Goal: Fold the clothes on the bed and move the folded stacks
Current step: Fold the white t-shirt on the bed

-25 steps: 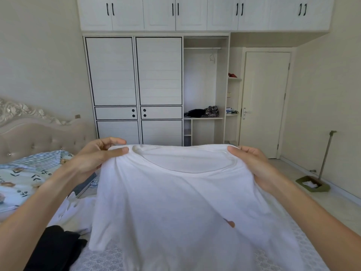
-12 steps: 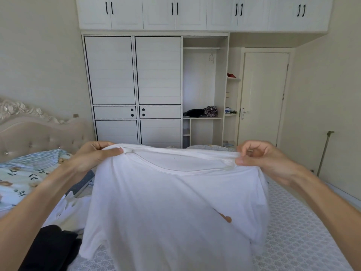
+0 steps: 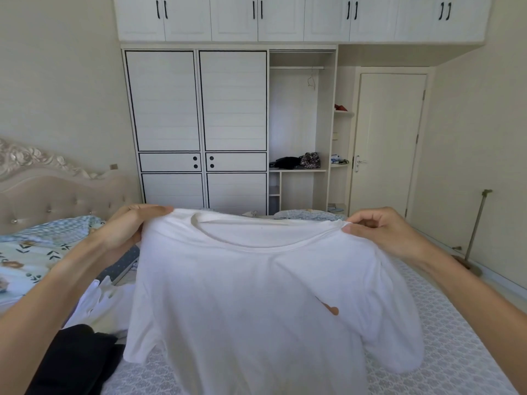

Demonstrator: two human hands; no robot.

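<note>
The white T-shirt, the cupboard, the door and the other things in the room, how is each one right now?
white T-shirt: held up unfolded, hanging over the bed
left hand: grips one shoulder
right hand: pinches the other shoulder
black garment: crumpled on the bed
wardrobe sliding doors: closed
open wardrobe section: clothes on its shelf
room door: closed
top cabinets: closed

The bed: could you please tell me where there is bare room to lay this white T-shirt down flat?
The bare mattress lies free right of the white T-shirt, below the right hand. Left is crowded: a black garment, white clothes and floral bedding under the left hand.
</note>
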